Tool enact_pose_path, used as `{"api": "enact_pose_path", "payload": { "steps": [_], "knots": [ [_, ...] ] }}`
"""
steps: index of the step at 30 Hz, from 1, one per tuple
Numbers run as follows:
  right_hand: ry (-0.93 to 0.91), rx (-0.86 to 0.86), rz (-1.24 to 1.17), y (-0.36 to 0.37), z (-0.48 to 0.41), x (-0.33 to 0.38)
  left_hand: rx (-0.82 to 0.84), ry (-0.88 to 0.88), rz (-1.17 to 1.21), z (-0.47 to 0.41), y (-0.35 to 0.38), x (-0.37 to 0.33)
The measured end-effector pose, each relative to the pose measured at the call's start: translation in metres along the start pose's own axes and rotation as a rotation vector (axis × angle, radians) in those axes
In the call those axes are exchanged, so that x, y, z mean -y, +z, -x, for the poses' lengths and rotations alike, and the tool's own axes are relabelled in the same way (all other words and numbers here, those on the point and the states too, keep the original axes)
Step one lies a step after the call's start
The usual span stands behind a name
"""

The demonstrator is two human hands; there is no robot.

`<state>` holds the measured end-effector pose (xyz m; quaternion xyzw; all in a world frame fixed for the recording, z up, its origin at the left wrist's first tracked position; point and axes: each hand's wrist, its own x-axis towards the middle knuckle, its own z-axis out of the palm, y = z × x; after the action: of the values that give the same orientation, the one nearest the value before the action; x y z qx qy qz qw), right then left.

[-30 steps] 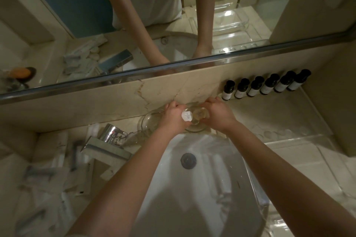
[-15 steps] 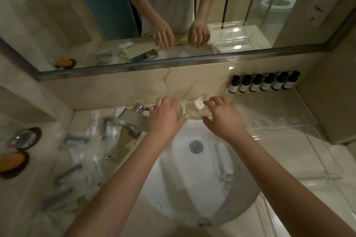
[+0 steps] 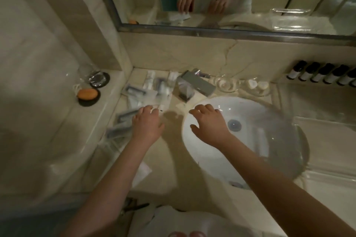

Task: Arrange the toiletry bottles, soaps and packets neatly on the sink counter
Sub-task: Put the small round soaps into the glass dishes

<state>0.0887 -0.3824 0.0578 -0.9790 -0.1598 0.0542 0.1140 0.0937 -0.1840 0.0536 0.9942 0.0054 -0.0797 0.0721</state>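
Head view: L hand (image 3: 147, 124) is nearest the packets (image 3: 134, 102), fingers loose, nothing gripped, tips at the pile's near edge; contact unclear (blur). Packets lie scattered fwd-left of it, axes mostly diagonal. R hand (image 3: 209, 124) splayed, empty, over sink (image 3: 250, 100) rim. Behind faucet (image 3: 194, 84), glass dishes (image 3: 227, 84) hold soaps (image 3: 252, 83). Row of bottles (image 3: 319, 75) far right.

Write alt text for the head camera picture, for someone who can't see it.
A person's left hand touches scattered clear plastic packets on a beige marble counter, while the right hand hovers open over a white round basin. Dark white-labelled bottles line the back wall right of a chrome faucet.
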Motion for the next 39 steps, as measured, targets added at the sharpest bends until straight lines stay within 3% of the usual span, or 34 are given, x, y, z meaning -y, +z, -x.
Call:
{"api": "enact_pose_path", "payload": {
  "steps": [8,16,24,29,33,39],
  "knots": [
    [-0.193,0.266,0.006,0.062,-0.025,0.086,0.103,-0.273,0.064,0.026,0.019,0.106],
    [-0.386,0.371,0.125,0.114,-0.051,0.140,0.144,-0.237,0.162,0.039,0.040,0.132],
    [-0.310,0.350,0.038,0.124,-0.053,0.140,0.051,-0.172,0.275,0.030,0.044,0.129],
    [-0.140,0.289,-0.175,0.099,-0.047,0.096,0.073,-0.059,0.288,0.022,0.053,0.106],
    [-0.002,0.191,-0.321,0.080,-0.035,0.064,0.078,0.047,0.165,0.015,0.066,0.082],
    [0.088,0.133,-0.392,0.069,-0.015,0.037,0.089,-0.004,0.000,0.005,0.081,0.063]
  ]
}}
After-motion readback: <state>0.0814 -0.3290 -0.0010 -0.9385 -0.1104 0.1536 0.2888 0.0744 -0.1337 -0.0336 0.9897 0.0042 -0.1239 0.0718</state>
